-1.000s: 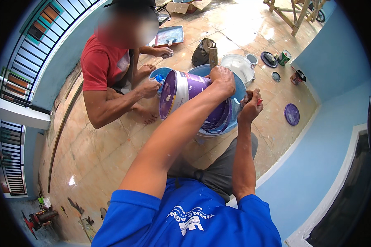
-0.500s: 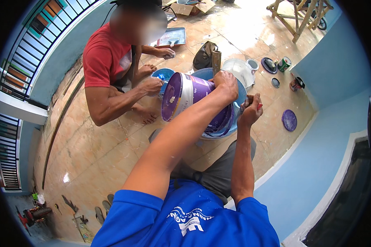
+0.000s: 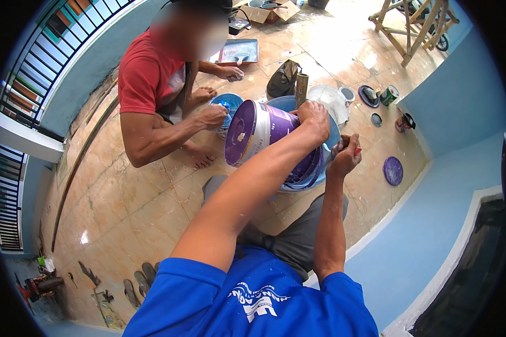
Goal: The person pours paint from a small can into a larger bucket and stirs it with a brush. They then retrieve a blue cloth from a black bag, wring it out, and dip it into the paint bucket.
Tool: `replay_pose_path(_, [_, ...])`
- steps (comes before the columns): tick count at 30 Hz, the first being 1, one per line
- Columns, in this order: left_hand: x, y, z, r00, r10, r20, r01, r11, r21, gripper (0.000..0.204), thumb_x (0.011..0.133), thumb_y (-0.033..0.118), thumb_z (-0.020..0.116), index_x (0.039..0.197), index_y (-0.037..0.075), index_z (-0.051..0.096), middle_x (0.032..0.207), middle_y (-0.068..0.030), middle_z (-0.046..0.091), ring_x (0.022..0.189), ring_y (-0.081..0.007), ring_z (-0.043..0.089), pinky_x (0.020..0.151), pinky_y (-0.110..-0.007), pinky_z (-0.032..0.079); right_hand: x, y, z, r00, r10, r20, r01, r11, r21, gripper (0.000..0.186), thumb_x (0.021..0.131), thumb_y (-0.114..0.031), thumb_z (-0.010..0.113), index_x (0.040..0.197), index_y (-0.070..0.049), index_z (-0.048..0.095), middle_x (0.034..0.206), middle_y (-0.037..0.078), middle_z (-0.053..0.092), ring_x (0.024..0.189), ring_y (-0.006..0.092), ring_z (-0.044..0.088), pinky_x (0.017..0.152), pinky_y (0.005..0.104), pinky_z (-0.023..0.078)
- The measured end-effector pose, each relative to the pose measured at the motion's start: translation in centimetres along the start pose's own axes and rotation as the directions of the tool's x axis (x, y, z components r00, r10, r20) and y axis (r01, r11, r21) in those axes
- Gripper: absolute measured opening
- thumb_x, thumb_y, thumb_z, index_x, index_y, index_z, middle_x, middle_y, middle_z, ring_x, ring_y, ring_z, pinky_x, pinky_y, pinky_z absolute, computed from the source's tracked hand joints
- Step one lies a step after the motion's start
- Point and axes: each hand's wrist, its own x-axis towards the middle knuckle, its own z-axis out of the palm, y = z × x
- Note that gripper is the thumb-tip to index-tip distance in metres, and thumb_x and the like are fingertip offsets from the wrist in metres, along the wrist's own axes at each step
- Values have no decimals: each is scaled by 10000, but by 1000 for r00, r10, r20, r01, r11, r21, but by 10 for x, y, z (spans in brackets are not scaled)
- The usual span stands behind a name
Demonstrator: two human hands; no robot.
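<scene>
A purple-and-white paint bucket (image 3: 264,126) lies tipped on its side, its mouth over a large blue tub (image 3: 333,137). My left hand (image 3: 316,119) is closed on the bucket's upper side near the rim; its fingertips are partly hidden. An upright bamboo pole (image 3: 301,90) stands just behind that hand. My right hand (image 3: 346,154) is closed beside the tub's right edge. It holds a small tool with a red end (image 3: 357,151), mostly covered by the fingers. A co-worker's hand (image 3: 213,117) grips a handle or stick over a smaller blue bucket (image 3: 226,102) at the left.
A co-worker in a red shirt (image 3: 138,84) squats at the left. Behind the tub are a dark bag (image 3: 284,78) and a clear plastic container (image 3: 329,101). A purple lid (image 3: 393,171) and several cans lie at the right, by the blue wall (image 3: 461,151).
The view has shifted slightly. My left hand stays on the tipped bucket, and my right hand has turned a little beside the tub.
</scene>
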Motion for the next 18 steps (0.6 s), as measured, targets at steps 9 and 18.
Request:
replay_pose_path(9, [1, -1, 1, 1000, 15, -18, -15, 1000, -17, 377, 763, 268, 729, 1085, 77, 780, 1094, -114, 761, 1041, -259, 736, 865, -431, 616, -1, 4, -3, 1000, -29, -1, 29, 1000, -7, 401, 1055, -347, 554, 798, -45, 619, 573, -58, 400, 476, 49, 362, 450, 226, 295])
replay_pose_path(18, [3, -1, 3, 1000, 23, 1, -23, 999, -36, 378, 755, 253, 718, 1081, 72, 780, 1083, -116, 762, 1031, -257, 739, 863, -426, 616, -1, 3, -4, 1000, -20, -1, 20, 1000, 1, 404, 1060, -340, 547, 800, -40, 617, 578, -57, 393, 475, 55, 357, 452, 230, 291])
